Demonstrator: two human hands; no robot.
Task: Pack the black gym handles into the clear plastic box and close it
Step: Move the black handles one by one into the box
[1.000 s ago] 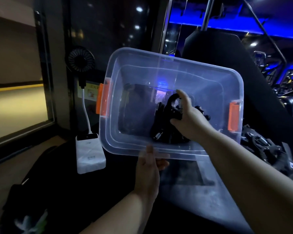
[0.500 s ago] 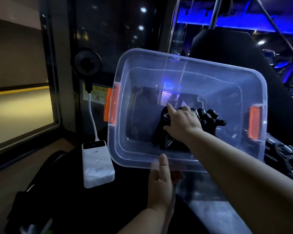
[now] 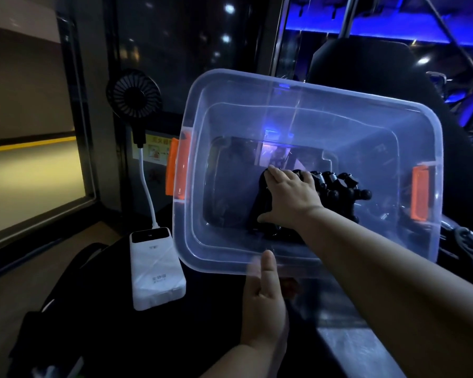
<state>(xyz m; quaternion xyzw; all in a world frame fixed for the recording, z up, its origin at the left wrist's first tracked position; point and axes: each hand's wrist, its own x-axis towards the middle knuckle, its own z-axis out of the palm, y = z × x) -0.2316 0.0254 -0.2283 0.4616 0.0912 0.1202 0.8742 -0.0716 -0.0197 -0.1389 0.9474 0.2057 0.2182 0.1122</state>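
One clear plastic box, lidless, tipped toward the camera — left hand pinches its near rim, thumb on top. Several black gym handles lie bunched on the box floor, right of centre. Right hand: a second ago raised higher with the bundle clutched; now lowered, fingers draped over it and clasping it against the floor. Judgement — load looks seated, release is due. Two orange latches unfastened; no lid in view, so closing remains. Dark hardware outside at right, too dim to identify.
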